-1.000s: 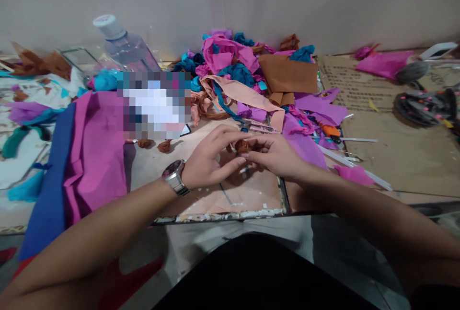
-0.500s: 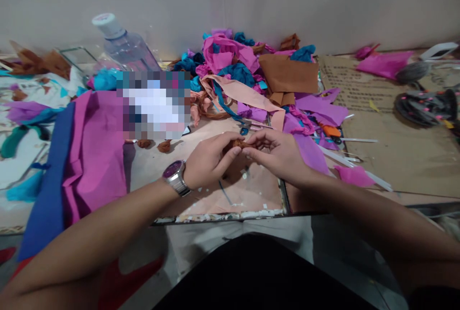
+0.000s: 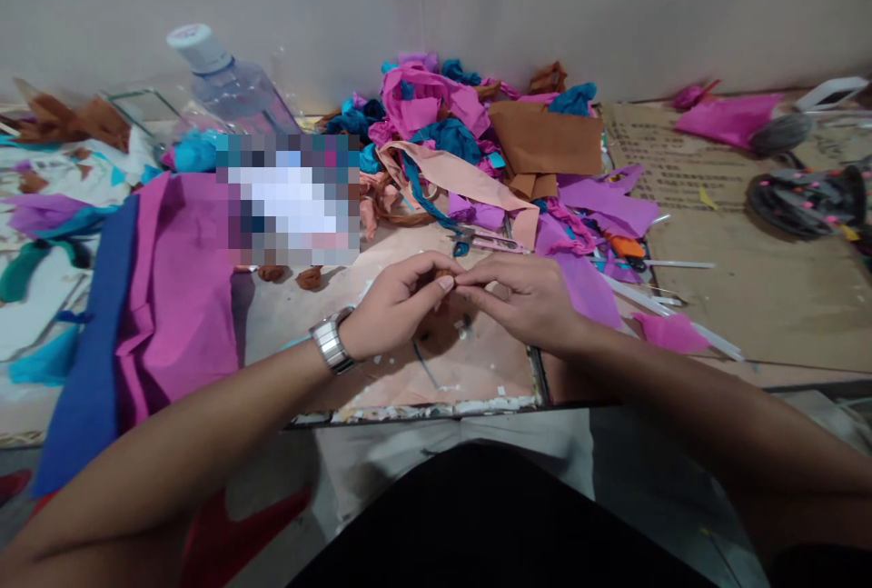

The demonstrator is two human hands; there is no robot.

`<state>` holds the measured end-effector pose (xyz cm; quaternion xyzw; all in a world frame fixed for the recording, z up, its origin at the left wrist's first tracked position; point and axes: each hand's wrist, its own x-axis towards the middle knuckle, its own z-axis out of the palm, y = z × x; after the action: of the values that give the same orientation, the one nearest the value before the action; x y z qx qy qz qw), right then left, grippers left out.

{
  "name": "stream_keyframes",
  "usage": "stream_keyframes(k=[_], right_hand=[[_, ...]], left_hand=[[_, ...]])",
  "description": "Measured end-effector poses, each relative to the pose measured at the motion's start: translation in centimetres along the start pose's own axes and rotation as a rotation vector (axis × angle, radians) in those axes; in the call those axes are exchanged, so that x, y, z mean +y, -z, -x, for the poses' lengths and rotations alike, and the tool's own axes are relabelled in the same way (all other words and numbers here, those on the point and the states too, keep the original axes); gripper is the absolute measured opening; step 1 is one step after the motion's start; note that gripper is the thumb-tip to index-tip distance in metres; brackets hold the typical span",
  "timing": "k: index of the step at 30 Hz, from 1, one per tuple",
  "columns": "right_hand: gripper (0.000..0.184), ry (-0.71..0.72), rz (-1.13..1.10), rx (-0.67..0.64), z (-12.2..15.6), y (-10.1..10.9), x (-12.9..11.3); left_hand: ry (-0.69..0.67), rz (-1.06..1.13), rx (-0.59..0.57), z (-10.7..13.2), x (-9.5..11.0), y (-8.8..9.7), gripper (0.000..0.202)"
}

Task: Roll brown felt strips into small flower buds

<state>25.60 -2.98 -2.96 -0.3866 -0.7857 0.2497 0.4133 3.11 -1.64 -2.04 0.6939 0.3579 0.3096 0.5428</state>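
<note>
Both hands meet over the middle of the work surface. My left hand (image 3: 395, 302), with a metal watch on its wrist, is closed around a small bunched piece of brown crepe paper (image 3: 445, 275), mostly hidden by the fingers. My right hand (image 3: 535, 297) pinches at that same piece from the right, thumb and forefinger pressed together. Just beyond the fingertips lies a pair of scissors (image 3: 494, 243). To the left sit two small brown crepe paper balls, one of them (image 3: 310, 278) nearer my left hand.
A heap of pink, teal and purple crepe paper (image 3: 436, 106) fills the back, with a brown sheet (image 3: 545, 143) on it. At left are a clear bottle (image 3: 242, 97) and folded pink paper (image 3: 183, 279). White sticks (image 3: 681, 324) lie right, on cardboard (image 3: 749, 297).
My right hand's fingers have closed in from a looser curl to a tight pinch against the left fingertips. My left wrist has turned, so the watch face no longer shows.
</note>
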Motion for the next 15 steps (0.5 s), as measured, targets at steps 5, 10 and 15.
stream_keyframes(k=[5,10,15], right_hand=[[0.015,0.033,0.019,-0.033,-0.07,0.07,0.01],[0.014,0.109,0.055,-0.031,-0.08,-0.02,0.33],[0.017,0.248,0.162,-0.052,-0.09,0.37,0.72]], left_hand=[[0.005,0.016,0.01,-0.06,-0.12,0.02,0.03],[0.074,0.047,0.004,-0.16,0.0,0.05,0.03],[0.233,0.211,-0.04,-0.3,0.48,-0.1,0.034]])
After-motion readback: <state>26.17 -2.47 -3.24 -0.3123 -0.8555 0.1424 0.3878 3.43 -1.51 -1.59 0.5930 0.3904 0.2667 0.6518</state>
